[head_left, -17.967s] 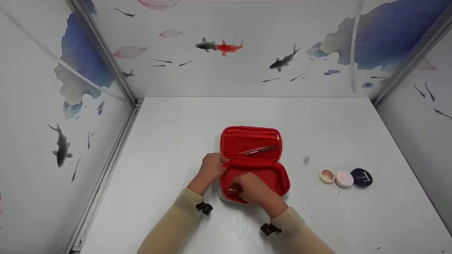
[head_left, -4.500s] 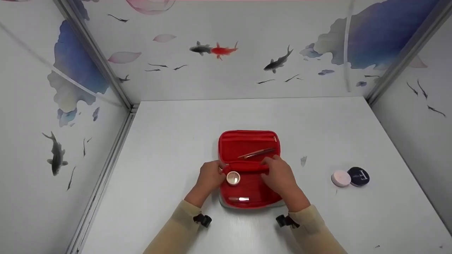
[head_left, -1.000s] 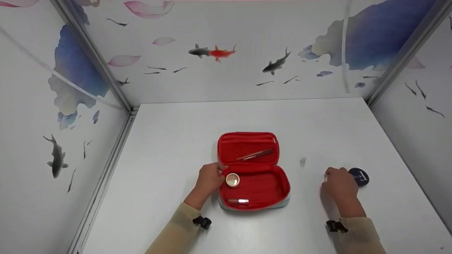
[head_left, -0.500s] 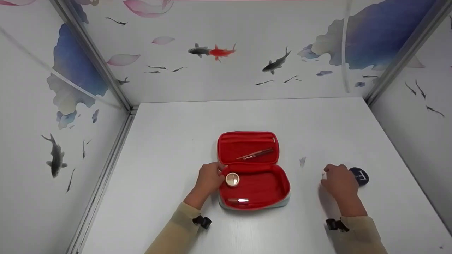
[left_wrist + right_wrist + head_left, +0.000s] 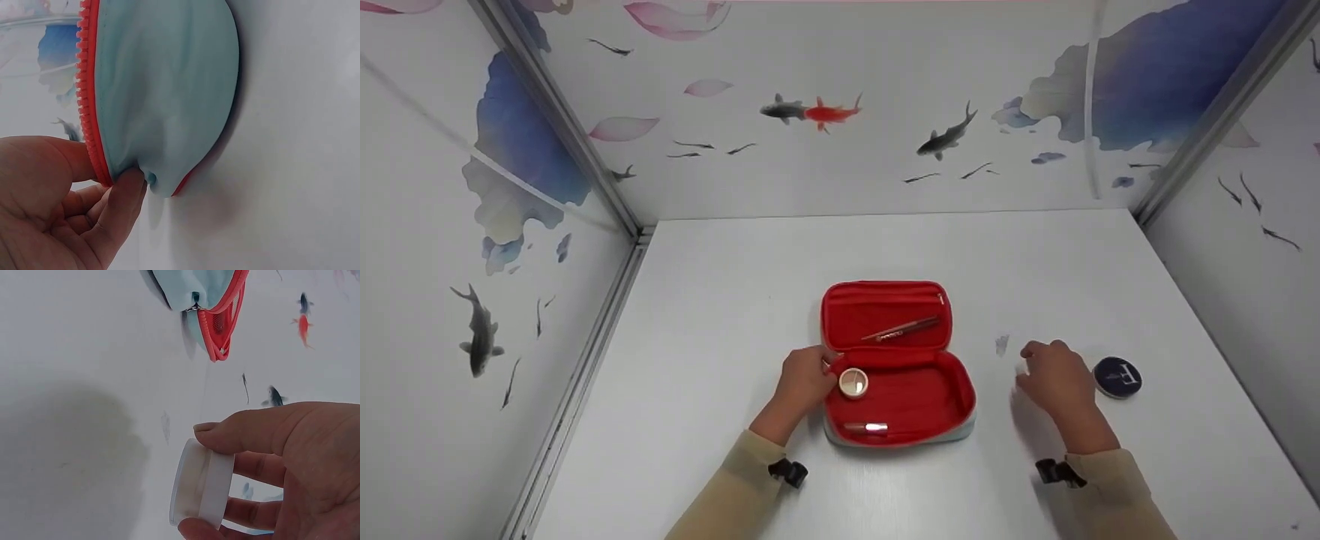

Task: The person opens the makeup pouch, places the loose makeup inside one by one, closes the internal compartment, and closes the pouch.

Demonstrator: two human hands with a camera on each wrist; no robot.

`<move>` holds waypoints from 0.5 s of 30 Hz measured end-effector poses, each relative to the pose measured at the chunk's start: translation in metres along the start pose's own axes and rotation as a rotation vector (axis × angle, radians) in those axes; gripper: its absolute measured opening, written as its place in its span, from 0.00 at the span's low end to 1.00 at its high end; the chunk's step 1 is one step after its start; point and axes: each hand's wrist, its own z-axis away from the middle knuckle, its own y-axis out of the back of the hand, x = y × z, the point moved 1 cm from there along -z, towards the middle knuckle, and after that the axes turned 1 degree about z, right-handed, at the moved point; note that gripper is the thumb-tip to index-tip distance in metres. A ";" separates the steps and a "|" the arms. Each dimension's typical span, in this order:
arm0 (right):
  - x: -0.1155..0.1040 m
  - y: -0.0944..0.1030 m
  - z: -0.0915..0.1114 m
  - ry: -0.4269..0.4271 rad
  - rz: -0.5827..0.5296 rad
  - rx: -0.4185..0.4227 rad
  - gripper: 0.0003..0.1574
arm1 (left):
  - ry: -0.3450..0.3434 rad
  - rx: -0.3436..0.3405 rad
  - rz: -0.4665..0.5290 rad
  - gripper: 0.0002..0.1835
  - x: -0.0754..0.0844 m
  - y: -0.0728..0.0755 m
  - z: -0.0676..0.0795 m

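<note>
An open cosmetic bag [image 5: 915,394], red inside and pale blue outside, lies on the table. My left hand [image 5: 804,379] pinches the bag's rim on its left side, thumb on the pale blue fabric [image 5: 169,84] in the left wrist view. To the right of the bag, my right hand [image 5: 1059,381] holds a short white round cosmetic jar [image 5: 202,486] between thumb and fingers; the head view mostly hides it. In the bag lie a small round pot [image 5: 853,383] with a sectioned cream, and a short tube [image 5: 865,429] with a shiny band. Slim pencil-like sticks [image 5: 901,329] rest in the lid.
A dark blue round compact [image 5: 1118,377] with a pale letter lies right of my right hand. A grey smudge [image 5: 1002,345] marks the white table [image 5: 720,300]. Printed walls [image 5: 697,172] stand behind and on both sides.
Since the earliest frame, the sectioned pot has gone from the table into the bag. In the last second my right hand has moved left with the white jar, away from the compact.
</note>
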 end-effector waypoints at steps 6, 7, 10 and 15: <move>-0.016 0.002 -0.003 0.011 -0.020 0.025 0.25 | 0.007 0.004 0.002 0.10 0.000 0.000 -0.001; -0.019 0.001 -0.003 0.013 -0.024 0.027 0.25 | 0.010 0.003 0.004 0.10 0.000 0.000 -0.001; -0.026 0.001 -0.003 0.020 -0.033 0.032 0.25 | 0.003 0.004 0.005 0.11 0.000 0.000 0.000; -0.039 0.002 -0.003 0.051 -0.040 0.066 0.24 | -0.015 0.002 0.005 0.12 0.000 0.000 0.002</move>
